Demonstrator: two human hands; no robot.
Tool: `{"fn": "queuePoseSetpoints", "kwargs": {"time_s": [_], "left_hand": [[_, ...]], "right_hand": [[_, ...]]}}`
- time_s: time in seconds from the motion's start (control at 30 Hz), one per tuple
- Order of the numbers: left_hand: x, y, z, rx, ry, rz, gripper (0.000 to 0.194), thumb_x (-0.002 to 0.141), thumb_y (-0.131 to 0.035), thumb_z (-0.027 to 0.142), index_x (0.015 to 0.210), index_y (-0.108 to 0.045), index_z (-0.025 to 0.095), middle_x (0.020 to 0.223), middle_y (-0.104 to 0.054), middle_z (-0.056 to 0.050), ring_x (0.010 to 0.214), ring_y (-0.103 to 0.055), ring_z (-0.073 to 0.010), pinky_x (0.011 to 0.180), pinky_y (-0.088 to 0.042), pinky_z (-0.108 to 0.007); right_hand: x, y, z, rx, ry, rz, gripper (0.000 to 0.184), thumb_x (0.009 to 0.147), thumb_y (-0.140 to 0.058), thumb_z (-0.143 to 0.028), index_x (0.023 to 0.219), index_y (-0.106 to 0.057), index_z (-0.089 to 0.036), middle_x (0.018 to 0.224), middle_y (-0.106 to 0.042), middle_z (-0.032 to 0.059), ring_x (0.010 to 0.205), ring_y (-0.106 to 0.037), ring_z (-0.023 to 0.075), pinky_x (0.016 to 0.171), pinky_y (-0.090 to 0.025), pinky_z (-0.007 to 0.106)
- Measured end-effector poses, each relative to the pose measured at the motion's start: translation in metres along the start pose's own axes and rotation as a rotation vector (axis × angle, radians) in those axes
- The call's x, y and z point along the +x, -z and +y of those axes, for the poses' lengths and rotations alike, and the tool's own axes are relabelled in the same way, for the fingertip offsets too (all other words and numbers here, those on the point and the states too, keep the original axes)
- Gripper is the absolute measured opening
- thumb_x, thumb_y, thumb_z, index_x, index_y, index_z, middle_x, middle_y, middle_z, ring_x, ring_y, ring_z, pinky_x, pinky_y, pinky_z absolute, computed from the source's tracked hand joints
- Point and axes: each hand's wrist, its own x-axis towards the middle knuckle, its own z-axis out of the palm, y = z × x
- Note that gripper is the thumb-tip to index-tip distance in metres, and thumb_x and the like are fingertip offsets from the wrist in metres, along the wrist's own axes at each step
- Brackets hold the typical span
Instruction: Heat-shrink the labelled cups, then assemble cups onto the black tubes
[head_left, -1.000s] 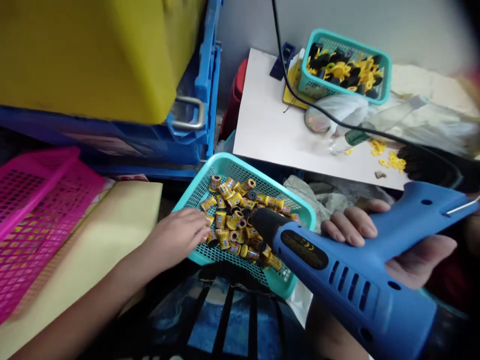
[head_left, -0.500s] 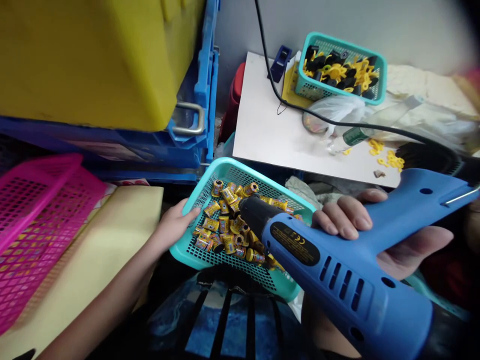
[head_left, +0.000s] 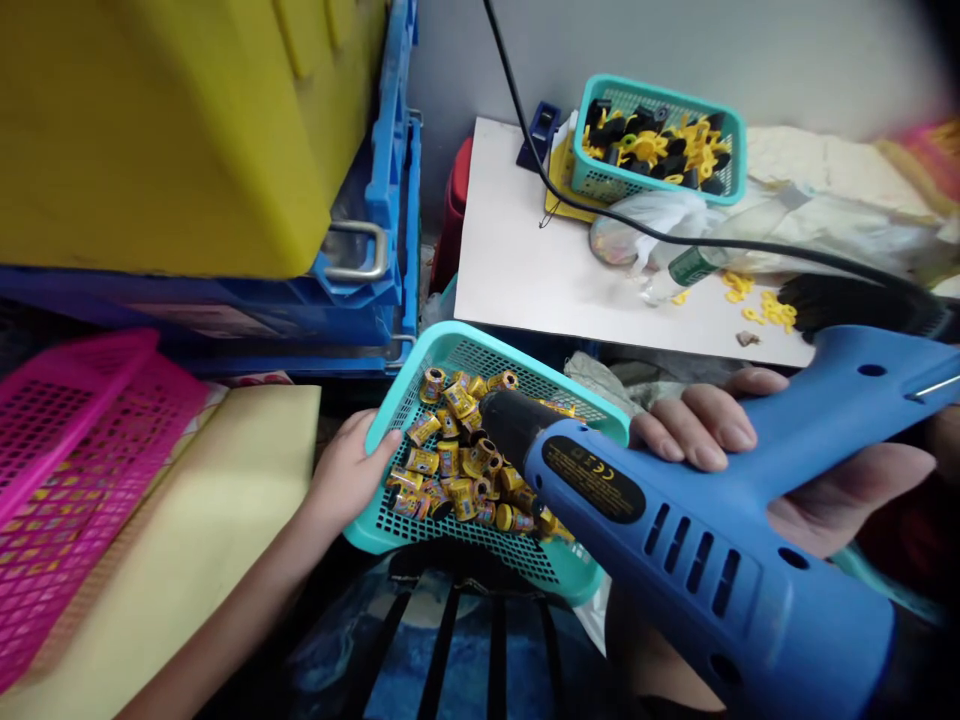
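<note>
My left hand [head_left: 349, 475] grips the left rim of a teal plastic mesh basket [head_left: 480, 350], tilting it slightly. Many small yellow-and-black wrapped cylinders [head_left: 457, 480] lie heaped inside. My right hand [head_left: 712, 435] holds a blue heat gun [head_left: 660, 530] by its handle. Its black nozzle [head_left: 514, 425] points down at the cylinders, close above them, with no visible contact. The gun body hides the right part of the basket and some of the heap.
A yellow bin [head_left: 165, 130] sits in a blue crate [head_left: 360, 310] at upper left. Below lie a pink basket [head_left: 67, 450] and a cream pad [head_left: 217, 480]. On a white board [head_left: 570, 270] stand a smaller teal basket [head_left: 652, 140] of yellow-and-black parts and a plastic bag [head_left: 652, 225].
My left hand has moved off the heap and onto the basket's left rim. The heat gun has shifted slightly left over the cylinders, which sit in a tighter heap.
</note>
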Motion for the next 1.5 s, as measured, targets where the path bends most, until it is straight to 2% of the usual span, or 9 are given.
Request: {"fn": "queuePoseSetpoints", "kwargs": {"time_s": [0.17,0.3,0.53,0.83,0.93,1.13,1.23,1.33,1.5], "left_hand": [[-0.001,-0.002,0.002,0.030,-0.055,0.023,0.048,0.081,-0.043,0.052,0.106,-0.065,0.017,0.115,-0.066,-0.011,0.109,-0.062,-0.0299,0.101,-0.047,-0.043],[-0.004,-0.002,0.003,0.063,-0.084,0.041,0.049,0.082,-0.043,0.051,0.107,-0.066,0.016,0.115,-0.066,-0.012,0.109,-0.062,-0.0297,0.102,-0.047,-0.043],[-0.007,-0.003,0.005,0.080,-0.091,0.059,0.054,0.082,-0.042,0.051,0.110,-0.066,0.013,0.119,-0.065,-0.014,0.112,-0.061,-0.0305,0.104,-0.045,-0.043],[-0.013,-0.003,0.009,0.074,-0.113,0.077,0.054,0.083,-0.041,0.051,0.110,-0.066,0.012,0.119,-0.064,-0.015,0.111,-0.061,-0.0307,0.105,-0.045,-0.044],[-0.013,-0.004,0.008,0.067,-0.128,0.086,0.053,0.084,-0.042,0.051,0.112,-0.066,0.012,0.120,-0.064,-0.014,0.112,-0.060,-0.0306,0.105,-0.045,-0.045],[-0.013,-0.004,0.007,0.078,-0.159,0.091,0.053,0.085,-0.042,0.049,0.115,-0.066,0.012,0.123,-0.064,-0.014,0.114,-0.059,-0.0308,0.105,-0.045,-0.046],[-0.014,-0.004,0.009,0.085,-0.142,0.085,0.054,0.085,-0.041,0.050,0.115,-0.065,0.012,0.123,-0.064,-0.014,0.115,-0.059,-0.0310,0.105,-0.045,-0.046],[-0.013,-0.004,0.011,0.083,-0.125,0.083,0.054,0.084,-0.041,0.050,0.114,-0.066,0.013,0.123,-0.064,-0.014,0.115,-0.059,-0.0311,0.105,-0.045,-0.046],[-0.011,-0.004,0.013,0.091,-0.135,0.088,0.051,0.084,-0.042,0.050,0.112,-0.066,0.014,0.122,-0.065,-0.013,0.114,-0.059,-0.0314,0.104,-0.046,-0.047]], "right_hand": [[-0.001,-0.004,0.001,0.034,0.001,-0.086,0.047,0.061,-0.084,-0.042,0.090,-0.055,-0.021,0.056,-0.037,-0.0097,0.040,-0.028,0.0056,0.041,-0.036,0.021],[0.000,-0.012,0.003,0.086,-0.002,-0.062,0.047,0.061,-0.084,-0.041,0.091,-0.054,-0.020,0.057,-0.038,-0.0099,0.042,-0.029,0.0043,0.043,-0.038,0.019],[0.001,-0.019,0.004,0.184,-0.011,-0.049,0.048,0.058,-0.085,-0.029,0.094,-0.055,-0.019,0.061,-0.042,-0.0094,0.048,-0.043,0.0044,0.050,-0.047,0.019],[0.016,0.004,-0.007,0.156,0.048,-0.105,0.055,0.061,-0.087,-0.051,0.093,-0.057,-0.016,0.067,-0.051,-0.0070,0.057,-0.054,0.0054,0.060,-0.056,0.022],[0.022,0.006,-0.005,0.181,0.055,-0.057,0.054,0.061,-0.086,-0.050,0.090,-0.057,-0.016,0.069,-0.054,-0.0065,0.058,-0.056,0.0058,0.061,-0.057,0.022],[0.035,0.012,0.004,0.290,0.029,0.067,0.045,0.079,-0.060,-0.060,0.085,-0.055,-0.016,0.062,-0.052,-0.0048,0.052,-0.054,0.0072,0.054,-0.051,0.022],[0.030,0.012,0.003,0.301,0.010,0.078,0.044,0.078,-0.064,-0.058,0.087,-0.055,-0.016,0.065,-0.052,-0.0047,0.055,-0.055,0.0072,0.057,-0.051,0.022],[0.020,0.009,0.002,0.280,-0.054,0.011,0.048,0.069,-0.079,-0.050,0.095,-0.057,-0.015,0.069,-0.052,-0.0056,0.058,-0.055,0.0061,0.060,-0.053,0.021],[0.013,0.004,0.004,0.215,-0.103,-0.041,0.055,0.059,-0.087,-0.048,0.093,-0.057,-0.016,0.064,-0.045,-0.0073,0.053,-0.048,0.0051,0.053,-0.050,0.020]]}}
